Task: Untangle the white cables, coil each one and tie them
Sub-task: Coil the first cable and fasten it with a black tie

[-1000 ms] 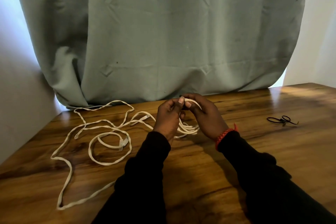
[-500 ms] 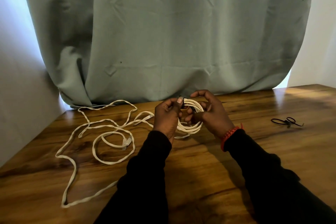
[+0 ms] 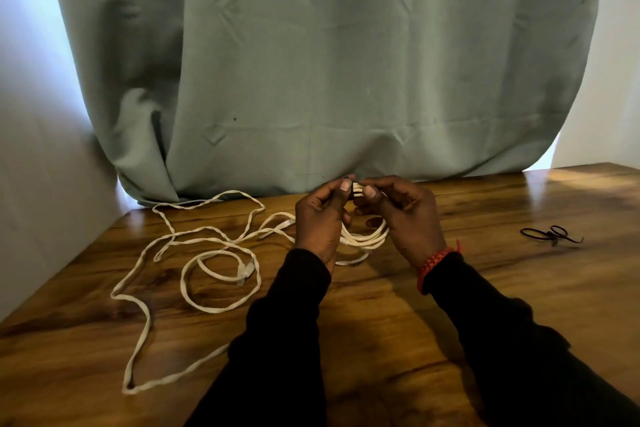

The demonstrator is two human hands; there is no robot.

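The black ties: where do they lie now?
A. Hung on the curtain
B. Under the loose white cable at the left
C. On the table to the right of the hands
C: the black ties lie on the wooden table, right of the right hand.

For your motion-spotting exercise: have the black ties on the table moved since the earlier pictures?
No. The black ties lie in the same spot on the table's wood grain; only the camera shifted.
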